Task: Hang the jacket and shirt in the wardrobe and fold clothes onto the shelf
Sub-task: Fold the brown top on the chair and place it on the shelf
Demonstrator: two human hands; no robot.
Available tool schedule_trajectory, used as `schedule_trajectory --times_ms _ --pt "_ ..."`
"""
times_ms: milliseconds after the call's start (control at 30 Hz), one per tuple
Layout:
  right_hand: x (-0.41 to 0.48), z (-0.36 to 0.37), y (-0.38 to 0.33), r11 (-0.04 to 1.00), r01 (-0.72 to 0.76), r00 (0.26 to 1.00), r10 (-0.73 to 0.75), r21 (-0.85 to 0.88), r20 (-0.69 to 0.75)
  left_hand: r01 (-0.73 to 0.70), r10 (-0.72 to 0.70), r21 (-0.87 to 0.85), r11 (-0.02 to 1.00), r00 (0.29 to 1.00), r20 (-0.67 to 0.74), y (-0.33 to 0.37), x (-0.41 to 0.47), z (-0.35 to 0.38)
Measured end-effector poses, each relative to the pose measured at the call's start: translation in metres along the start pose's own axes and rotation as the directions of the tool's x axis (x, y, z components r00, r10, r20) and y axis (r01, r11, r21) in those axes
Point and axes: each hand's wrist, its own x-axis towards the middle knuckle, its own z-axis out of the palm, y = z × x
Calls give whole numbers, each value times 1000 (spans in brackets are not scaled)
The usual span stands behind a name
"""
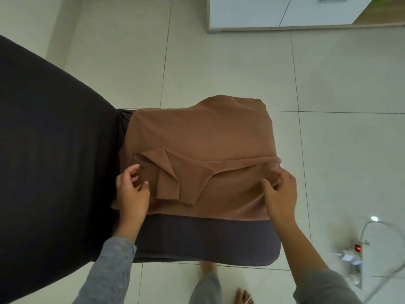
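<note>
A brown garment (197, 137), part-folded, is laid flat on a dark grey cushioned seat (206, 240), w/ a sleeve or flap turned in across its near half. The left hand (131, 194) is set at the near-left edge, fingers loosely curled on the cloth; whether a fold is actually pinched can't be told. The right hand (281, 194) is closed on the near-right edge, thumb and fingers nipping the fabric. The cloth is judged light, soft and limp, prob. a bit slippery, so it's best gripped at both side edges and turned over evenly. The garment type can't be made out; a black mass at left is unidentified, and the white cabinet (263, 14) is cut off at top.
</note>
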Motion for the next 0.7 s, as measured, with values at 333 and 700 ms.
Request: schedule_trajectory --times_ms 333,700 --pt "-2 31 -20 855 438 898 -406 -277 169 -530 370 512 676 845 386 13 36 -1" --pt "30 61 -64 967 207 978 -199 -151 67 -195 223 267 944 972 -78 32 82 9"
